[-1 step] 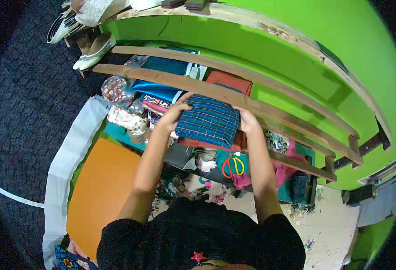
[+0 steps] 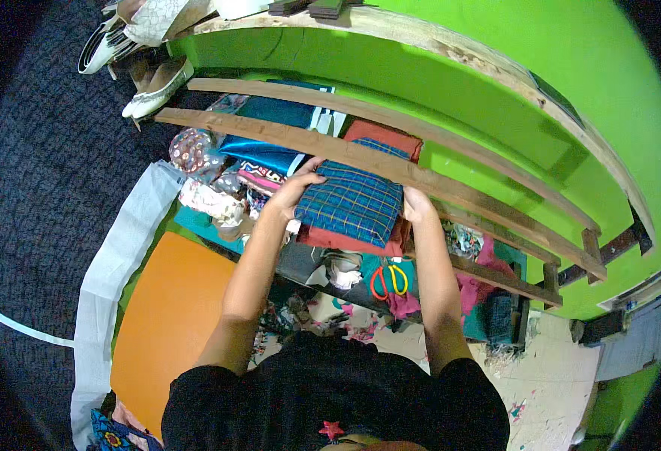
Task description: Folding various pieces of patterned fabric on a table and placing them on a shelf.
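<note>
Wooden slatted shelf [image 2: 451, 188], folded fabrics [image 2: 285, 154], scissors [image 2: 388, 279]

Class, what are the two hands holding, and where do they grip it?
A folded blue plaid cloth: left hand at its left edge, right hand at its right edge.

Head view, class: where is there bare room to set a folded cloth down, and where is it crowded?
Bare: the orange sheet left of the left arm, bordered by white cloth. Crowded: the shelf under the wooden rails, where both hands, left hand and right hand, grip the blue plaid cloth on stacked fabrics; scraps and scissors fill the space below.
</note>
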Motion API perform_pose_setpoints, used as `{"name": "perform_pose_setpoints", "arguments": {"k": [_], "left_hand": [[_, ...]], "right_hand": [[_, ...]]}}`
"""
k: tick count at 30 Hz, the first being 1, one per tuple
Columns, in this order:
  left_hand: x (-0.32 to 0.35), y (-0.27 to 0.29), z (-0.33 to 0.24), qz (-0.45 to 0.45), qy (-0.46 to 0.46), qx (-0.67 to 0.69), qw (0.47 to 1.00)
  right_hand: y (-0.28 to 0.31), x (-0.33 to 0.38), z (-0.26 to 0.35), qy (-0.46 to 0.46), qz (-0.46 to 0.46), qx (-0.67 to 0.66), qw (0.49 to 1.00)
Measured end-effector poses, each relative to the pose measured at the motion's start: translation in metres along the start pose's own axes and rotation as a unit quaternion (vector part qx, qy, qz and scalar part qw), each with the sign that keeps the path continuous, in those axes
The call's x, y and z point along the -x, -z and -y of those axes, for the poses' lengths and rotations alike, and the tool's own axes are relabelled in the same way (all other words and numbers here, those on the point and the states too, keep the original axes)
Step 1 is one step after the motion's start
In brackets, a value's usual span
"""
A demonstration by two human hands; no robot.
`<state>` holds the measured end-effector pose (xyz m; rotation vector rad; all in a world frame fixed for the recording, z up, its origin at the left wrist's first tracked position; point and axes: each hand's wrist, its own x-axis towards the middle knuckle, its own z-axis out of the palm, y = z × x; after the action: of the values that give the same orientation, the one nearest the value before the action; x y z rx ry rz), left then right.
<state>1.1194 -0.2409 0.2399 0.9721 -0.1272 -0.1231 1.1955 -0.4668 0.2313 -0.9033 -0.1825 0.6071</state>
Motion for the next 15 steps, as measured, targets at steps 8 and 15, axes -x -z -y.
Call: {"name": "perform_pose_setpoints", "arguments": {"k": [8,15], "left_hand": [[-0.002,-0.001,0.004,-0.048,0.028,-0.015,0.998],[-0.003,-0.025,-0.003,-0.146,0.092,-0.08,0.982]], "right_hand": [[0.038,-0.082,0.023,0.101,0.042,0.182,0.977],[0.032,-0.11,0.03,0.108,-0.047,0.328,0.937]]}}
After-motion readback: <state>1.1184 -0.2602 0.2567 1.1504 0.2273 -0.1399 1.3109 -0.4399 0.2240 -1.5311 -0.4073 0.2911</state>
